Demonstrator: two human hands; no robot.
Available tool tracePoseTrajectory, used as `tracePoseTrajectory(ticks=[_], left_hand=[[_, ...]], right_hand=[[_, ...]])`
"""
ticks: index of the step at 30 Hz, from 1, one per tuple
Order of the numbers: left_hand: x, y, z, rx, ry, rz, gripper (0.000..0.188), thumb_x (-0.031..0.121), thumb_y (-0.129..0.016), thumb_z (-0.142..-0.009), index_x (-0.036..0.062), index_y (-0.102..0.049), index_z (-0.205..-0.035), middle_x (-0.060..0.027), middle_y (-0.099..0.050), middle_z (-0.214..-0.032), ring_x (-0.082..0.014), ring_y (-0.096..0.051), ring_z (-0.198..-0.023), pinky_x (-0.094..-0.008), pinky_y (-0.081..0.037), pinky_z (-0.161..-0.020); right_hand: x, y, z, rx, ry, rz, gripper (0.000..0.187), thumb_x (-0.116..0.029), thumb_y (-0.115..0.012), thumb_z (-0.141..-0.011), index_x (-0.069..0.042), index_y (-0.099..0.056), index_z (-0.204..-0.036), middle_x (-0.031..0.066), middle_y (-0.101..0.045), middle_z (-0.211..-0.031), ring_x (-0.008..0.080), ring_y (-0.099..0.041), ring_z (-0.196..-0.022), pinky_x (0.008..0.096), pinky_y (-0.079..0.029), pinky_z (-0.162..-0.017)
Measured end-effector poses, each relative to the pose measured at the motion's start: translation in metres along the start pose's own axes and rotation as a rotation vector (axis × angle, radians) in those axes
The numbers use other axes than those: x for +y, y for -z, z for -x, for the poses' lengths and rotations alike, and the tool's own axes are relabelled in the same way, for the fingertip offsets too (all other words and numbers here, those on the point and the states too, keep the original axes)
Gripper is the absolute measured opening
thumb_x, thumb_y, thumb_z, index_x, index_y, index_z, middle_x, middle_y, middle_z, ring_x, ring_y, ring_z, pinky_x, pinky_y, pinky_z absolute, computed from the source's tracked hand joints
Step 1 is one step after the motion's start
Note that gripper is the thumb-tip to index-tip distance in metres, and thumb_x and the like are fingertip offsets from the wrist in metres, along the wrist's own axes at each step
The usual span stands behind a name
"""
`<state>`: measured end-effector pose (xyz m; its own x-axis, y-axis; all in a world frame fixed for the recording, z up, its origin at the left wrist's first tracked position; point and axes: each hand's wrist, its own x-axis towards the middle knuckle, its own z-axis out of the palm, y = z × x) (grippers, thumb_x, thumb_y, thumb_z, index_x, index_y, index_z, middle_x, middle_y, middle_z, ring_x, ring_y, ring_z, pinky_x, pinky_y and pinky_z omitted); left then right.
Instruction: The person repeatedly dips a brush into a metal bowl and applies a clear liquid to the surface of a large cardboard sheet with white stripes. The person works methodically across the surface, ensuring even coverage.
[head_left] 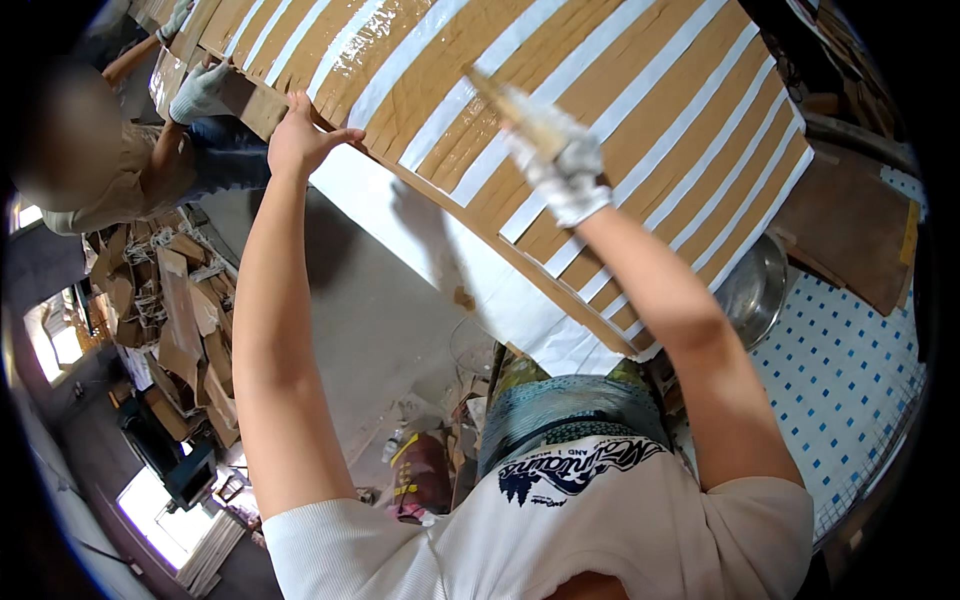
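Note:
A large slanting stack of brown cardboard strips [650, 120], banded with white stripes, fills the upper middle of the view. Glossy wet patches shine on its far left part. My bare left hand [305, 140] rests on the stack's near-left edge, thumb stretched out and fingers extended. In a white glove, my right hand [565, 165] grips a flat tan brush [500, 98], blurred by motion. The brush tip points toward the far left, over the striped surface. Its bristles are not clearly visible.
Across the left edge, a co-worker's gloved hand [200, 92] touches the stack. A white sheet [400, 220] hangs below it. To the right are a metal bowl [755, 290] and a blue-dotted white surface [840, 350]. Cardboard scraps [180, 320] pile up at left; a dark red sack [420, 475] lies below.

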<state>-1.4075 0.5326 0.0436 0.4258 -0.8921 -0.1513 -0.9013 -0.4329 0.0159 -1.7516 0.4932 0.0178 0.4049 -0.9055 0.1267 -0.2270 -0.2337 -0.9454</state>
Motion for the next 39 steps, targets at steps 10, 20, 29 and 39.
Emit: tracePoseTrajectory(ticks=[10,20,29,39], left_hand=[[-0.046,-0.026,-0.011,-0.031,-0.051,0.157,0.09,0.049,-0.089,-0.06,0.0076,-0.045,-0.126,-0.0155,-0.059,-0.124,-0.0399,-0.06,-0.109,-0.0442,-0.051,-0.087],[-0.019,-0.006,-0.004,-0.005,-0.076,0.058,0.1,0.038,-0.092,-0.059,0.0012,-0.042,-0.138,-0.0242,-0.051,-0.139,-0.0396,-0.054,-0.122,-0.0405,-0.048,-0.096],[0.017,0.012,0.006,-0.066,-0.008,0.087,0.1,0.023,-0.092,-0.061,0.0054,-0.04,-0.145,-0.0199,-0.043,-0.149,-0.0339,-0.046,-0.135,-0.0369,-0.044,-0.104],[0.014,0.013,-0.003,-0.12,0.1,0.164,0.113,0.018,-0.093,-0.059,-0.0011,-0.029,-0.15,-0.0249,-0.039,-0.151,-0.0343,-0.043,-0.137,-0.0362,-0.042,-0.105]], right_hand=[[0.037,0.05,-0.044,-0.249,-0.142,0.371,0.04,-0.046,-0.06,-0.09,-0.009,-0.069,-0.103,0.0119,-0.069,-0.088,0.0264,-0.066,-0.079,0.0367,-0.054,-0.071],[0.061,0.116,-0.11,-0.143,-0.357,-0.321,0.024,-0.029,-0.061,-0.092,-0.008,-0.068,-0.104,0.0066,-0.069,-0.096,0.0216,-0.065,-0.093,0.0374,-0.051,-0.084],[0.149,0.246,-0.238,-0.153,-0.315,0.591,0.036,-0.046,-0.052,-0.097,-0.015,-0.069,-0.107,0.0083,-0.061,-0.074,0.0246,-0.06,-0.066,0.0382,-0.053,-0.064],[0.156,0.276,-0.251,0.099,0.159,0.624,0.055,-0.063,-0.059,-0.086,-0.01,-0.067,-0.1,0.0117,-0.066,-0.082,0.0292,-0.066,-0.079,0.0407,-0.054,-0.072]])
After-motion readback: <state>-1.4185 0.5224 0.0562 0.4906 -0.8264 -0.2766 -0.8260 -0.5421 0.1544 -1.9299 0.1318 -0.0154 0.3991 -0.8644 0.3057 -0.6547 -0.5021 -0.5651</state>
